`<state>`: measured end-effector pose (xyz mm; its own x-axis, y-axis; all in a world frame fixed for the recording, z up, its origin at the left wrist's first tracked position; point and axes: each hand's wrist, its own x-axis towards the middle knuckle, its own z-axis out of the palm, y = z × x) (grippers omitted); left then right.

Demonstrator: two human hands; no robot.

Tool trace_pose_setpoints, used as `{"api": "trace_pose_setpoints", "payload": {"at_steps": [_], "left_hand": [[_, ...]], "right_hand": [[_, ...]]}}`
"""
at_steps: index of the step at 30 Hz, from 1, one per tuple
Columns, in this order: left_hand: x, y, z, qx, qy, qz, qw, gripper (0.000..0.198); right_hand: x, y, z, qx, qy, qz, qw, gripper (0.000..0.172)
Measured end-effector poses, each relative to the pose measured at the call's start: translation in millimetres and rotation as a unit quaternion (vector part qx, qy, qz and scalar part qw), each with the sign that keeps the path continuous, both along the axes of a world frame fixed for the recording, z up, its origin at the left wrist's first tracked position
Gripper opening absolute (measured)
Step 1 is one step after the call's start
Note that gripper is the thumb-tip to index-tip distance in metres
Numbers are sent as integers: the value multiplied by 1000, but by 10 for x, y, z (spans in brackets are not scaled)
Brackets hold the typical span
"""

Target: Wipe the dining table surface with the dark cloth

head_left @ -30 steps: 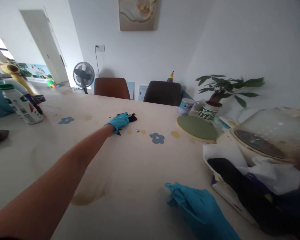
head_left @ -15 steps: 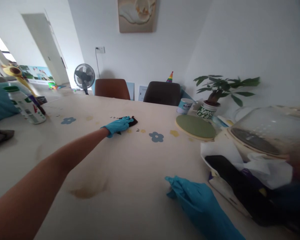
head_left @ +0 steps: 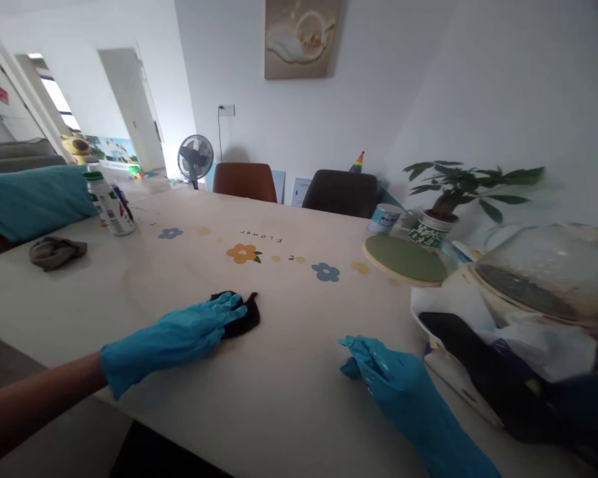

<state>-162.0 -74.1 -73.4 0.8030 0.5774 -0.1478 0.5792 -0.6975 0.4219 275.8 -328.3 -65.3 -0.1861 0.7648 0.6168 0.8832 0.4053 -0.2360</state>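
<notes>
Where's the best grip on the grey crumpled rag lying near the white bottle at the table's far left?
Pinch the raised bunched middle of the grey crumpled rag from straight above. It lies low on the cream flowered table with thin edges, so the folds likely give the surest hold. Nothing touches it; the white green-capped bottle stands apart behind.

Our left hand [head_left: 179, 338], in a blue glove, presses flat on a dark cloth [head_left: 242, 317] on the flower-printed table [head_left: 279, 398]. Our gloved right hand [head_left: 393, 382] rests on the table beside a glass jar [head_left: 538, 279], a green round board [head_left: 406, 259] and a potted plant [head_left: 448, 199].
</notes>
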Motion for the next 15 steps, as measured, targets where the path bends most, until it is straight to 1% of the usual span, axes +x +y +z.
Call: {"api": "trace_pose_setpoints", "payload": {"at_steps": [2, 3, 4, 6, 8, 10, 12, 15], "left_hand": [[-204, -126, -95, 5, 2, 30, 1000, 81], [-265, -150, -131, 5, 4, 37, 999, 82], [-299, -146, -157, 4, 7, 41, 999, 82], [-284, -58, -171, 10, 15, 51, 999, 81], [-181, 118, -135, 28, 21, 58, 998, 81], [-26, 352, -56, 44, 25, 58, 997, 81], [153, 620, 42, 45, 18, 59, 997, 83], [441, 1062, 162, 42, -9, 83, 996, 87]], "right_hand": [[-15, 0, -54, 0, 8, -1, 1000, 54], [-24, -2, -98, 1, 17, -5, 1000, 53], [-30, -6, -153, 6, 28, -9, 1000, 52], [-28, -22, -287, 20, 47, -27, 998, 53], [-4, -46, -414, 28, 50, -35, 998, 55], [30, -72, -498, 15, 46, -35, 998, 55], [61, -87, -525, 4, 47, -35, 998, 54], [96, -86, -506, 10, 40, -37, 998, 53]]}}
